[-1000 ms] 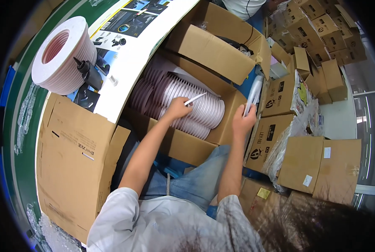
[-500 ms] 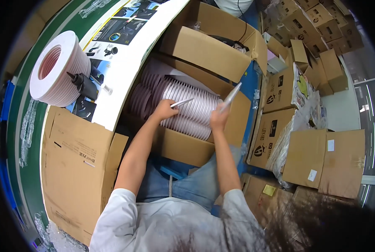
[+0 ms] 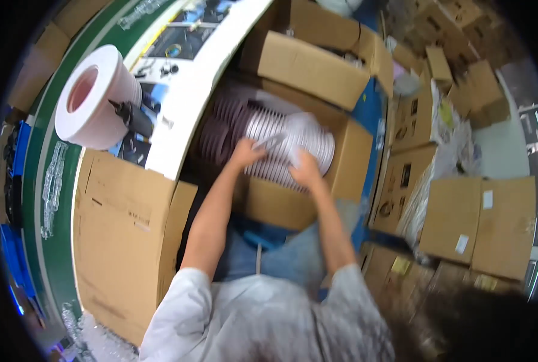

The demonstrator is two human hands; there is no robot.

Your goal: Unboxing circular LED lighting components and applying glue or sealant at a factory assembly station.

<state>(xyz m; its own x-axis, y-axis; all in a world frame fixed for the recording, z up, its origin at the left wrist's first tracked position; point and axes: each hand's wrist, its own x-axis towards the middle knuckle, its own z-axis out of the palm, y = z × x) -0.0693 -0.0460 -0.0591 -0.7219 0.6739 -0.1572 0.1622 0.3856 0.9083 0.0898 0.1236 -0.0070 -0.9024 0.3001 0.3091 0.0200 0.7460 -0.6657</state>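
Observation:
My left hand [image 3: 248,154] is closed on a thin white disc [image 3: 271,142], seen nearly edge-on. Close by on the right, my right hand [image 3: 306,170] pinches another pale disc [image 3: 299,136], smeared by motion. Both hands are over an open cardboard box [image 3: 275,207] in front of me. Inside it, rows of white discs [image 3: 275,172] stand on edge, packed side by side. Darker, shaded discs [image 3: 216,137] fill the box's left end. My fingertips are blurred, and my hands and the held discs cover part of the rows.
A stack of white rings [image 3: 111,69] rests on the white table [image 3: 187,117] at the left, beside a black bottle [image 3: 137,120] with a pointed tip. A second open box [image 3: 311,71] stands beyond the first. Cartons [image 3: 405,187] and clear plastic wrap [image 3: 462,145] crowd the right.
My right hand has come down and slightly left, bringing its disc close to the left hand's disc over the rows. The whole view has shifted a little to the right.

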